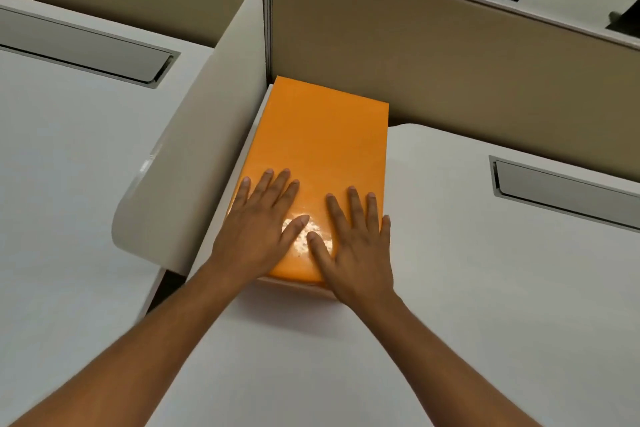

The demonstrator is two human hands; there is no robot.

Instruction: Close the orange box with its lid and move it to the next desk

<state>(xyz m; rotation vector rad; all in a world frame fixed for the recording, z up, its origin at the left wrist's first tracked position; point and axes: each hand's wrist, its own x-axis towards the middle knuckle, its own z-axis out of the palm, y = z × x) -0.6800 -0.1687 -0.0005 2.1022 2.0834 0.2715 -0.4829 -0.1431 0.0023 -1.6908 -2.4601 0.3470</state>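
Observation:
The orange box stands on the right-hand white desk [450, 288], pushed into the back left corner beside the divider. Its glossy orange lid [322, 146] lies flat on top and covers the box; a thin strip of the box's front wall [294, 286] shows below the lid's near edge. My left hand [263, 229] rests palm down on the near left part of the lid with fingers spread. My right hand [353, 246] lies palm down on the near right part, fingers apart, little finger at the lid's right edge. Neither hand grips anything.
A rounded beige divider panel [194, 156] separates this desk from the neighbouring white desk [69, 201] on the left. Tan partition walls [450, 62] run along the back. Each desk has a grey cable flap: one on the left desk [86, 48], one on the right desk [561, 191].

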